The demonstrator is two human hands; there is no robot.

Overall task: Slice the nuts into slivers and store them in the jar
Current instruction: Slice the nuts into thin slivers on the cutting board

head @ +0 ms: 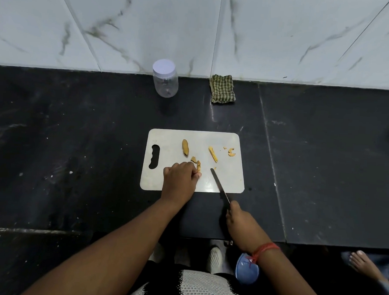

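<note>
A white cutting board (228, 178) lies on the black counter. On it are a whole nut half (185, 147), a long sliver (213, 154), a curled bit (231, 152) and a small chip (193, 159). My left hand (180, 180) rests on the board and pinches a nut piece (198, 166) with its fingertips. My right hand (239, 222) grips the handle of a knife (219, 186), whose blade lies over the board's near right part, a little right of the held piece. A clear plastic jar (165, 78) with a white lid stands closed at the back by the wall.
A folded checked cloth (222, 88) lies by the wall, right of the jar. The black counter (76, 141) spreads wide on both sides of the board. Another person's bare foot (363, 262) shows on the floor at the lower right.
</note>
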